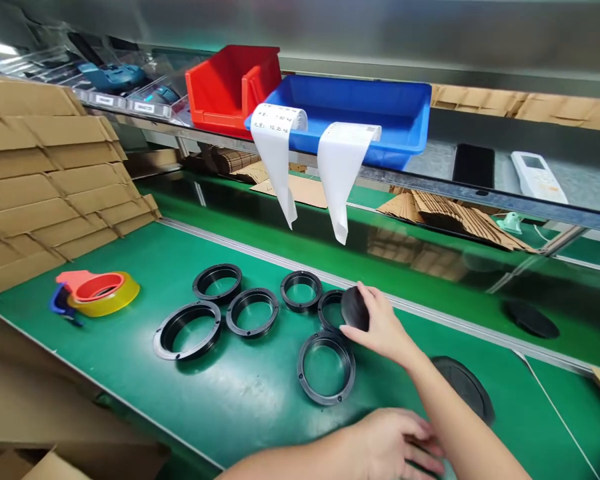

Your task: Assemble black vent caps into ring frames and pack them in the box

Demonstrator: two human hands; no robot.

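Observation:
My right hand (380, 327) reaches out over the green mat and pinches a small black round cap (355, 308) at its fingertips. It holds the cap just above a black ring (330, 310). Several more black plastic rings lie around it, among them a large ring (326, 368) right below the hand and another large ring (187, 330) to the left. My left hand (395, 445) lies low at the near edge, passing under my right forearm. Its fingers are stretched out flat on the mat, and I see nothing held in them.
A yellow tape roll in a red-and-blue dispenser (97, 292) sits at the left, next to stacked flat cardboard (45, 173). Two dark discs (463, 383) (530, 319) lie to the right. Above, a shelf (510, 195) carries a red bin (230, 87), a blue bin (350, 117) with hanging paper slips, a phone and a remote.

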